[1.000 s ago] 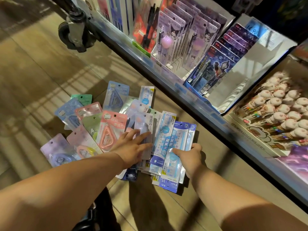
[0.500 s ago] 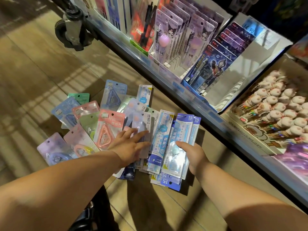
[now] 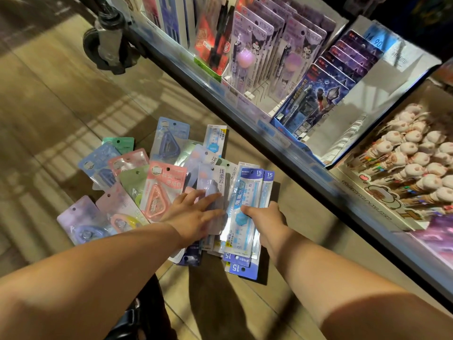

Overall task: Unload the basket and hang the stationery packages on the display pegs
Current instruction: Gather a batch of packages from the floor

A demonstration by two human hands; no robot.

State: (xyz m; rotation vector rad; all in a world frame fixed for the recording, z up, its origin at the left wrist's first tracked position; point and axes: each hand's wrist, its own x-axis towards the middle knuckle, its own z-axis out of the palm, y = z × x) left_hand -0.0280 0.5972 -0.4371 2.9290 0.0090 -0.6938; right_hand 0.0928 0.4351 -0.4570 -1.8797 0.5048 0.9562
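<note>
Several stationery packages lie fanned out on the wooden floor: pastel correction-tape packs such as a pink one point(image 3: 163, 190) and a blue one point(image 3: 169, 141), plus blue-and-white 15 cm ruler packs point(image 3: 245, 212). My left hand point(image 3: 193, 214) lies flat with spread fingers on a pale purple package point(image 3: 213, 190) in the middle of the pile. My right hand point(image 3: 266, 220) grips the ruler packs from their right side, thumb on top. No basket is in view.
A display shelf point(image 3: 282, 143) runs diagonally along the right, holding carded pens in purple point(image 3: 247, 45), red point(image 3: 213, 42) and dark blue packs point(image 3: 316, 99). A box of plush-topped pens point(image 3: 414, 163) sits at far right. A caster wheel point(image 3: 105, 45) stands at the shelf's far end.
My right hand has slid the ruler packs leftward, closer to the pile's middle, and its thumb now sits on top of them. My left hand stays on the purple package.
</note>
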